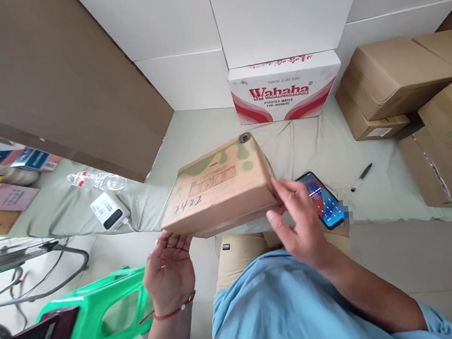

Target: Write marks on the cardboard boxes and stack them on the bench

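Observation:
A brown cardboard box [219, 186] with green blotches, handwriting on its top and a small dark round thing [244, 137] at its far corner is tilted in front of me. My left hand [170, 269] is palm up under its near left corner, with the fingertips hidden beneath the box. At the right end, my right hand [297, 218] grips the near corner between thumb and fingers. Right beside that hand lies a phone [322, 199] with its screen lit, partly behind the fingers.
Behind stands a white and red Wahaha carton [286, 93]. Brown cartons [403, 75] are stacked at the right, near a pen [362, 177]. A white device [110, 210], a plastic bottle [97, 181] and a large brown board [63, 78] are at the left. A green stool [91, 302] stands below.

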Demonstrator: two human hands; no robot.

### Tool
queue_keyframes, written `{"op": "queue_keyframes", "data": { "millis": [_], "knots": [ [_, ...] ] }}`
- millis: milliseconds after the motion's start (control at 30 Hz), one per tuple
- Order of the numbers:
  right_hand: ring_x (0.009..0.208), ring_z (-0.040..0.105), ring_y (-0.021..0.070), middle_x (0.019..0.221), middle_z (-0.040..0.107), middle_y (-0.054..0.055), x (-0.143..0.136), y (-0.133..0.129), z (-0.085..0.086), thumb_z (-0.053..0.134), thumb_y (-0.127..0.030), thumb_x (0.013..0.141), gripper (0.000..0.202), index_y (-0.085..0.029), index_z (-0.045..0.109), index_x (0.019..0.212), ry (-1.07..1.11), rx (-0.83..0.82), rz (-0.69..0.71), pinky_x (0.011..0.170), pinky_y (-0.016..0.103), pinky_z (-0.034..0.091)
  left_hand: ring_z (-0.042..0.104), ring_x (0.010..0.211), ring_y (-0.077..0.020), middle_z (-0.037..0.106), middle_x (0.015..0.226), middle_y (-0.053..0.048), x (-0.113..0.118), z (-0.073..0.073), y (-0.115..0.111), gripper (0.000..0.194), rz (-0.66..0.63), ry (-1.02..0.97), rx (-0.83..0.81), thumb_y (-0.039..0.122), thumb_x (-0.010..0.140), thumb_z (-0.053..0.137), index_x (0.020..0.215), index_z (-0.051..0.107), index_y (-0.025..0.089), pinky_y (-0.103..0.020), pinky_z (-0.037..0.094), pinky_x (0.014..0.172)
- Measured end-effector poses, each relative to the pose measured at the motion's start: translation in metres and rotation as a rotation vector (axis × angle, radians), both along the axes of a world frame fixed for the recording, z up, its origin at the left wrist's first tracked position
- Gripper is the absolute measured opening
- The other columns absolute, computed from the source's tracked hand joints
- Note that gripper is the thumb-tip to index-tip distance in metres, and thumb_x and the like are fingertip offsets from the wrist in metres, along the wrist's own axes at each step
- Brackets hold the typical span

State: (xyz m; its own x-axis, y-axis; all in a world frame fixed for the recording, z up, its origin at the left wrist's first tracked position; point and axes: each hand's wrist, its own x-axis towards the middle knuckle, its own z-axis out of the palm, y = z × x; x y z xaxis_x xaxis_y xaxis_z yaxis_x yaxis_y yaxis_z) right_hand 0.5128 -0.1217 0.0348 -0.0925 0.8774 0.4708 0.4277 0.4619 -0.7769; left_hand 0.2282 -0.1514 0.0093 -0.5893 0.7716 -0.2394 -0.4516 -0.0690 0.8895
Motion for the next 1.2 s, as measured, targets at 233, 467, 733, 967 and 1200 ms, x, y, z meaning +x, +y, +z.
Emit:
{"op": "queue_keyframes", "data": {
  "millis": [233,467,733,967,1200],
  "knots": [
    [0.124,0.065,0.0265,0.139,0.062,0.012,0.026,0.025,-0.014,0.064,-0.042,0.105,0.050,-0.029,0.063,0.154,0.196,-0.242,-0.064,0.081,0.035,0.066,0.075,0.105,-0.0185,0.083,0.110,-0.005,0.015,0.024,-0.002,0.031,-0.115,0.278,0.152,0.037,0.078,0.085,0.105,0.085,0.022,-0.025,0.060,0.096],
    [0.115,0.067,0.0246,0.149,0.062,0.011,0.044,0.030,-0.010,0.068,-0.042,0.104,0.052,-0.031,0.063,0.154,0.106,-0.233,-0.034,0.079,0.036,0.066,0.077,0.107,-0.0209,0.083,0.117,-0.008,0.018,0.015,-0.005,0.035,-0.159,0.238,0.150,0.037,0.079,0.086,0.110,0.086,0.020,-0.027,0.062,0.097],
    [0.117,0.067,0.0256,0.158,0.062,0.010,0.044,0.040,0.000,0.066,-0.046,0.104,0.062,-0.035,0.051,0.163,0.182,-0.185,0.018,0.097,0.044,0.056,0.069,0.135,-0.0315,0.077,0.138,-0.012,0.020,0.027,0.006,0.040,-0.221,0.326,0.312,0.037,0.090,0.075,0.124,0.084,0.019,-0.039,0.056,0.113],
    [0.124,0.068,0.0263,0.147,0.070,0.013,0.043,0.049,-0.027,0.074,-0.047,0.097,0.054,-0.028,0.064,0.147,0.375,-0.187,-0.105,0.106,0.046,0.055,0.072,0.127,-0.0308,0.080,0.130,-0.011,0.017,-0.012,0.021,0.044,-0.174,0.239,0.139,0.052,0.086,0.084,0.120,0.084,0.024,-0.041,0.057,0.109],
    [0.109,0.073,0.0290,0.114,0.078,0.012,0.055,0.014,-0.064,0.067,-0.057,0.100,0.042,-0.022,0.077,0.121,0.160,-0.275,-0.240,0.096,0.046,0.061,0.075,0.122,-0.0295,0.083,0.121,-0.009,0.037,-0.042,-0.011,0.037,-0.065,0.226,0.118,0.055,0.092,0.078,0.114,0.085,0.026,-0.045,0.059,0.110]
  ]
}}
